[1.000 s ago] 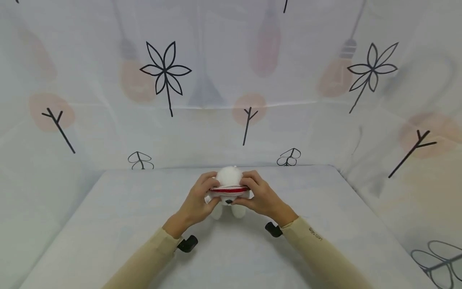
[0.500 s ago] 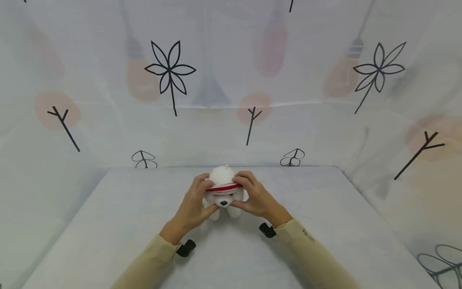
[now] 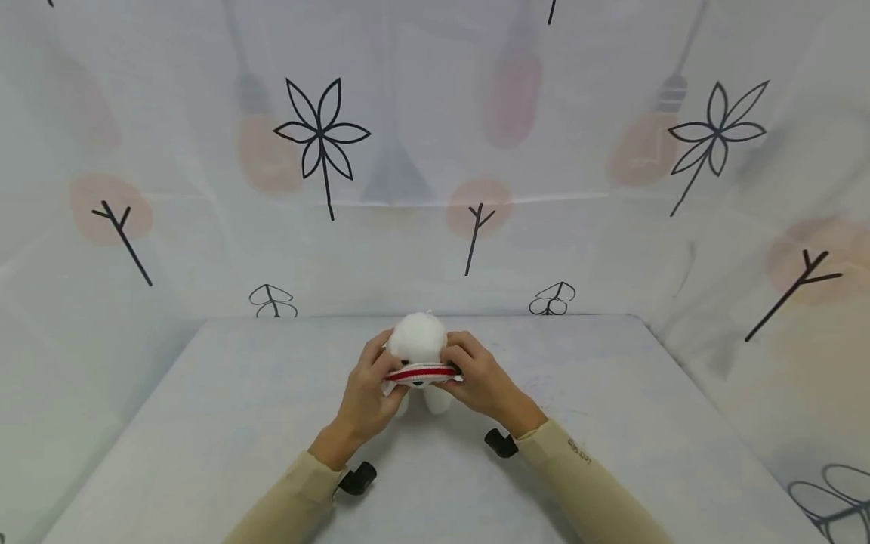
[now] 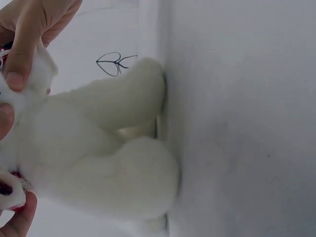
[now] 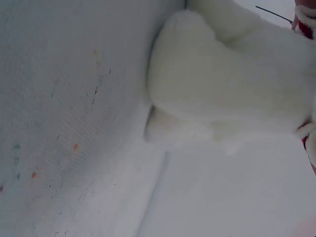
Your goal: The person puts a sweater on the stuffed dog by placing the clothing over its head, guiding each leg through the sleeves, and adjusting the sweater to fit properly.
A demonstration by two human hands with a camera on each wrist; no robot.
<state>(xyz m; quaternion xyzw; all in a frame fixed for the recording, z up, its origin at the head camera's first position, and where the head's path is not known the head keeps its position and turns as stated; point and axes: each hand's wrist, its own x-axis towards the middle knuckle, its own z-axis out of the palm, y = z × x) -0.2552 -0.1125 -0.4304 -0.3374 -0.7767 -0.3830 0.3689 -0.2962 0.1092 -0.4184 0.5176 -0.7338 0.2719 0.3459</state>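
Observation:
A white plush dog [image 3: 418, 338] sits upright near the back of the table, its dark nose facing me. Across its face runs a red-and-white band [image 3: 423, 372], now low over the muzzle, with a dark eye visible above it. My left hand [image 3: 365, 393] pinches the band's left end between curled fingers and thumb; my right hand [image 3: 484, 383] does likewise at the right end. In the left wrist view, the toy's white legs [image 4: 133, 173] stand on the tabletop. Most of the band's back is hidden by the head and hands.
The table [image 3: 272, 423] is covered in pale cloth, with small coloured specks in the right wrist view. A printed curtain [image 3: 394, 249] rises behind the table, and cloth walls flank both sides. Black wrist cameras [image 3: 358, 477] hang beneath both sleeves.
The band first sat across the brow, rose slightly to the forehead with the face showing below, then came down over the eyes to the muzzle. Both hands moved down with it.

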